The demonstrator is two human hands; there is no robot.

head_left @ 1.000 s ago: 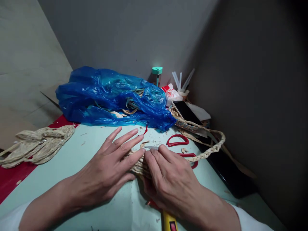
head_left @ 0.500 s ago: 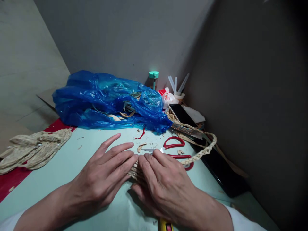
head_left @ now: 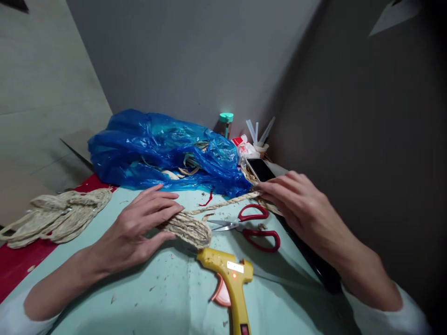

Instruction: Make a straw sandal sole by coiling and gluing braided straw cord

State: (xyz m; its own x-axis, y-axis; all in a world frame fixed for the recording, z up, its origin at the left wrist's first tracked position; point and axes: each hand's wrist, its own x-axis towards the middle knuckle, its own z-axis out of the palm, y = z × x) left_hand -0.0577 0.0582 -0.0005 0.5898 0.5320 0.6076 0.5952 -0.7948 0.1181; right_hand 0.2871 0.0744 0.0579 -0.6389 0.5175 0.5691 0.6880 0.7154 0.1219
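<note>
Beige coil (head_left: pixel 192 230) (one) in left hand (head_left: pixel 141 228), one cord (head_left: pixel 228 202) in right hand (head_left: pixel 303 202)

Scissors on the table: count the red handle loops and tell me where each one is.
2. The far loop lies toward the braided strand; the near loop lies toward the yellow glue gun. Both are in plain view.

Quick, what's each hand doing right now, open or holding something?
Left hand: holding the coiled braid piece between thumb and fingers.
Right hand: closed, holding the braided cord.
</note>
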